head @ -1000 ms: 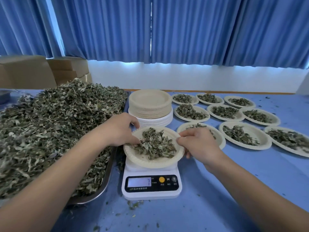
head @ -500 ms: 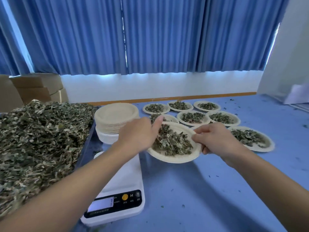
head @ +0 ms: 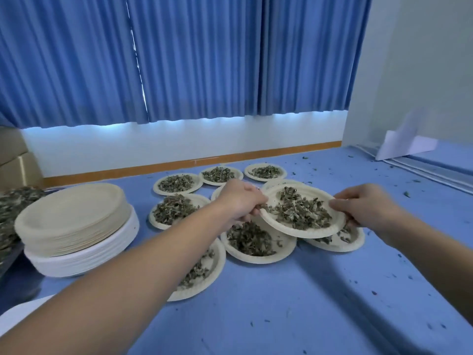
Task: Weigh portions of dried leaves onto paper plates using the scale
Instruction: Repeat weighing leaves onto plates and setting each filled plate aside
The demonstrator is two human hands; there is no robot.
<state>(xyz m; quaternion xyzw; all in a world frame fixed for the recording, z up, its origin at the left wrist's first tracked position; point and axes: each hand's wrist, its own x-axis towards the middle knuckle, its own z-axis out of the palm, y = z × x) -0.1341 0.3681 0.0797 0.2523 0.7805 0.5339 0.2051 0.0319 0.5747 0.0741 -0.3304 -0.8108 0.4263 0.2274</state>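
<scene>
Now, left hand (head: 240, 201): grip pinched on the left rim of the held plate, thumb on top, fingers curled under.
Right hand (head: 363, 206): grip pinched on the right rim of the same plate, fingers curled round the edge.
Held plate (head: 286, 226): off the table, carried between both hands over the cluster of filled plates; in view it overlaps two of them.
Dried leaves (head: 302, 211): loose heap in the held plate's well, rim bare all round.
Filled plates (head: 256, 256): on the table in rough rows, rims touching or just beside each other; the nearest is partly hidden by the left forearm.
Empty plate stack (head: 74, 219): left of the cluster, tan plates on top of white ones, near but apart from the filled plates.
Bulk leaf pile (head: 12, 208): at the left frame edge, behind the stack, mostly cut off.
White corner (head: 15, 313): bottom left, under the left forearm; cannot tell what it is.
Table (head: 307, 303): blue top, bare stretch near and right of the cluster, dotted with leaf crumbs (head: 407, 193).
Far edge: wooden strip (head: 179, 167) along the wall, just behind the back row.
Right side: raised seam runs diagonally, folded white paper (head: 407, 147) beyond it.
Background: blue curtains (head: 179, 60).
</scene>
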